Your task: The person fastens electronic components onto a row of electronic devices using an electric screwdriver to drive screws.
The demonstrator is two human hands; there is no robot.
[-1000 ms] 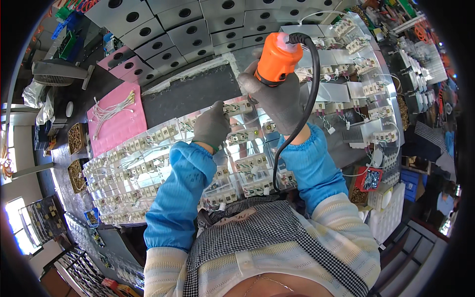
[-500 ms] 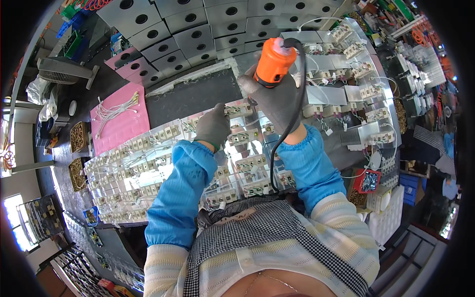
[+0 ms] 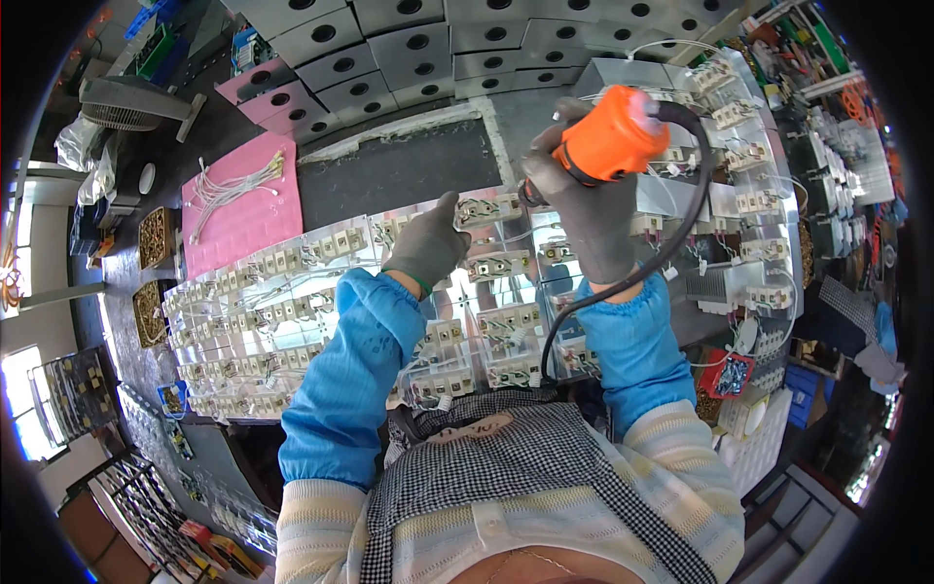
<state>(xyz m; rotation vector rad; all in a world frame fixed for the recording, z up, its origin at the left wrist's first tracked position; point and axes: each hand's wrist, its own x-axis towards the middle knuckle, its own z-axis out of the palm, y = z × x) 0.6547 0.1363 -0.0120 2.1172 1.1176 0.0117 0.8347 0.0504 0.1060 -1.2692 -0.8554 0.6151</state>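
My right hand (image 3: 592,214), in a grey glove, is wrapped round an orange electric screwdriver (image 3: 613,134). The tool is held above the bench, tilted, its cabled end pointing up and right. From that end a thick black cable (image 3: 671,255) loops down toward my waist. Also gloved in grey, my left hand (image 3: 428,243) has curled fingers and a raised thumb at the left end of a cream terminal block (image 3: 489,209). Whatever lies between those fingers is hidden. Just below that block sits another wired terminal block (image 3: 498,266) on shiny metal.
Rows of metal housings with terminal blocks (image 3: 277,310) cover the bench. White cables (image 3: 233,193) lie on a pink foam sheet (image 3: 199,255) at left. Stacked metal boxes (image 3: 418,44) with round holes stand at the back. A red tray (image 3: 727,375) of small parts is at right.
My right hand has moved right with the screwdriver, which now leans further to the right. The left hand stays by the same terminal block, thumb raised a little more. The whole view has shifted slightly.
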